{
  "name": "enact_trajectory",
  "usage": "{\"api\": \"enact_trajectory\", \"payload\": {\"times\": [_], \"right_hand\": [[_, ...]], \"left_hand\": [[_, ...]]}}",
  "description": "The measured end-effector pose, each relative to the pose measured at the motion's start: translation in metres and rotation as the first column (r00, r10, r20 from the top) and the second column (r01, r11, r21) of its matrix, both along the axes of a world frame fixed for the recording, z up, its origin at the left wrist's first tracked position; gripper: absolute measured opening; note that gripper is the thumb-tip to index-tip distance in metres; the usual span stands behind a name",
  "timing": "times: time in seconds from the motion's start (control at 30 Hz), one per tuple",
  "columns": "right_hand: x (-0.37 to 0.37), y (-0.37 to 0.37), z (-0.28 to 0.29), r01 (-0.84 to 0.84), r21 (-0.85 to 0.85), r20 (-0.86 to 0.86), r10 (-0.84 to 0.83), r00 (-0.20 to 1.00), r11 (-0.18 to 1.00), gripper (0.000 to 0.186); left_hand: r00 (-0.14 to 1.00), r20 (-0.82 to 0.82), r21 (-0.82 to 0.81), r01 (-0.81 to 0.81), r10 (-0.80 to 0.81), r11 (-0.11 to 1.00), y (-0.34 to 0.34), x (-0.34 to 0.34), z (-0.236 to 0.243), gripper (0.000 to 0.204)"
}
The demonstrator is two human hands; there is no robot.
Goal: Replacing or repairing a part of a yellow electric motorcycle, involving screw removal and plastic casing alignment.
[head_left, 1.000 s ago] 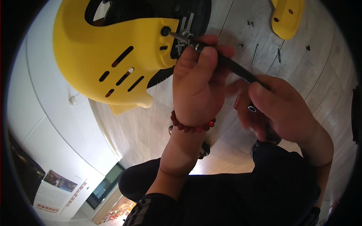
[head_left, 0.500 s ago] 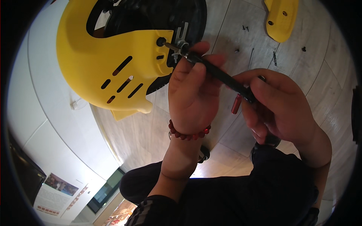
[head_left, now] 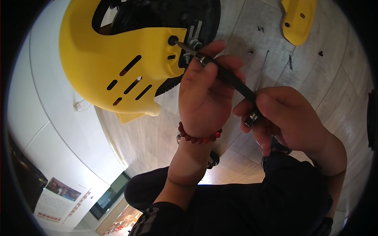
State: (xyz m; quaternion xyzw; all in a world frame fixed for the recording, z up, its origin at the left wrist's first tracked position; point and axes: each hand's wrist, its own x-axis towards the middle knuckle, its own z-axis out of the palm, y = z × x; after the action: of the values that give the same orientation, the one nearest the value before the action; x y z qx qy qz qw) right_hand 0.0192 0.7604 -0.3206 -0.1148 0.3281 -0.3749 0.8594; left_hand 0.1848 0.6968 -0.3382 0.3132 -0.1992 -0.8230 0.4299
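Note:
A yellow plastic cover [head_left: 94, 55] with several slots lies over a black wheel-like part [head_left: 157, 15] at the upper left. A screwdriver [head_left: 232, 78] with a long black handle slants across the middle. Its metal tip meets the dark round hole at the cover's right corner; whether a screw sits in there is too dark to tell. My left hand [head_left: 204, 90], a red bead bracelet at its wrist, closes round the front of the screwdriver. Between thumb and fingers, my right hand [head_left: 291, 114] grips the rear of the handle, whose metal end pokes out below.
On the wooden floor [head_left: 236, 145], a second yellow piece [head_left: 299, 21] with two holes lies at the upper right. Small dark screws [head_left: 260, 29], a short dark bit [head_left: 291, 62] and a thin metal rod [head_left: 263, 70] are scattered nearby. A white cabinet [head_left: 59, 118] stands along the left.
My right hand's fingers have shifted on the handle, exposing its metal end. A red handle seen beside that hand before is now hidden. The screwdriver tip stays at the hole.

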Motion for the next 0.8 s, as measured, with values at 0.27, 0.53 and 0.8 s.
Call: {"api": "enact_trajectory", "payload": {"times": [0.27, 0.53, 0.8], "right_hand": [[-0.008, 0.005, 0.008, -0.502, -0.605, -0.792, -0.403, 0.458, 0.618, 0.043], [-0.003, 0.002, 0.009, -0.034, -0.312, -0.457, -0.118, 0.882, 0.95, 0.044], [0.002, 0.004, -0.008, -0.162, -0.669, -0.679, -0.508, 0.53, 0.725, 0.037]], "left_hand": [[0.999, 0.054, -0.105, 0.001, 0.004, 0.994, 0.0, 0.006, -0.011, 0.021], [0.999, -0.034, -0.066, 0.014, -0.016, 0.998, 0.0, 0.004, 0.0, 0.024], [0.987, -0.105, -0.142, 0.108, -0.124, 0.984, -0.004, 0.011, -0.011, 0.033]]}}
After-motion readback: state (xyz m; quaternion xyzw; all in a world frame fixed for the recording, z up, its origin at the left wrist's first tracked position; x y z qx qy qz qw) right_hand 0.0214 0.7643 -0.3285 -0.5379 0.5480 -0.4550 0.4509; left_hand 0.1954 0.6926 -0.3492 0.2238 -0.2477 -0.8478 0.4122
